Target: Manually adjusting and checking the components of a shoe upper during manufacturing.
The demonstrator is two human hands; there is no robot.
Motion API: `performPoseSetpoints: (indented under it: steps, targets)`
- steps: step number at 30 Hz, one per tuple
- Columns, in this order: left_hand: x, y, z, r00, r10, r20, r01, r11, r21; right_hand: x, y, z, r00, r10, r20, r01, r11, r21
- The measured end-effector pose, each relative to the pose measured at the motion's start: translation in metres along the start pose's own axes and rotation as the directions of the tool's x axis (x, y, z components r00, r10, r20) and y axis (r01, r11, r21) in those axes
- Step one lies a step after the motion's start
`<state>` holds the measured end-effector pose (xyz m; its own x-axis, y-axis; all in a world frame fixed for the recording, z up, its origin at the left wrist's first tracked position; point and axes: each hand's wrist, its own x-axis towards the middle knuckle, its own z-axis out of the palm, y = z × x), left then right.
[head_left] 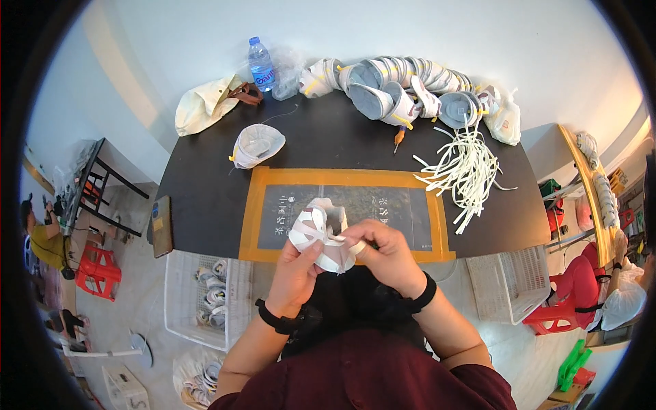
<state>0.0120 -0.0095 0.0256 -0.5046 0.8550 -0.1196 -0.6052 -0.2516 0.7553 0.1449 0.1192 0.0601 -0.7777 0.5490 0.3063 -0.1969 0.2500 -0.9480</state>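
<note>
A white and pale pink shoe upper (pixel 318 217) with a grey lining is held over the near edge of the table. My left hand (pixel 292 279) grips its lower left side, thumb on the outside. On the other side, my right hand (pixel 391 257) is closed in a pinch at the upper's edge, on a short white shoelace (pixel 357 247) that shows beside the fingertips. Beyond my right hand lies a loose heap of white shoelaces (pixel 468 171). Another shoe upper (pixel 257 145) rests alone on the left half of the table.
Orange tape (pixel 328 176) frames a clear sheet on the dark table (pixel 205 171). Stacked shoe uppers (pixel 410 72), an orange-handled tool (pixel 398 139), a water bottle (pixel 260 65) and a cream bag (pixel 205 108) line the back. White crates (pixel 179 301) stand below; people sit at both sides.
</note>
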Motion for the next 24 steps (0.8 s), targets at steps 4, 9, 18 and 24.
performPoseSetpoints:
  steps: [4, 9, 18, 24]
  targets:
    - [0.003, -0.004, -0.003, 0.999, 0.027, 0.018, -0.028, 1.0, 0.007, -0.006, 0.011, 0.004, 0.998, 0.061, -0.004, -0.061, 0.983, -0.174]
    - [-0.001, -0.006, -0.007, 0.999, 0.031, 0.034, -0.035, 0.989, 0.142, -0.008, 0.007, 0.013, 0.999, 0.038, -0.023, -0.043, 0.96, -0.275]
    - [-0.006, -0.01, -0.001, 0.989, 0.142, 0.036, -0.146, 0.974, 0.171, -0.008, -0.016, 0.016, 0.99, 0.122, -0.074, -0.14, 0.928, -0.346]
    - [-0.007, -0.011, -0.003, 0.981, 0.161, 0.108, -0.182, 0.956, 0.229, -0.008, -0.021, 0.01, 0.996, 0.056, -0.065, -0.082, 0.845, -0.529]
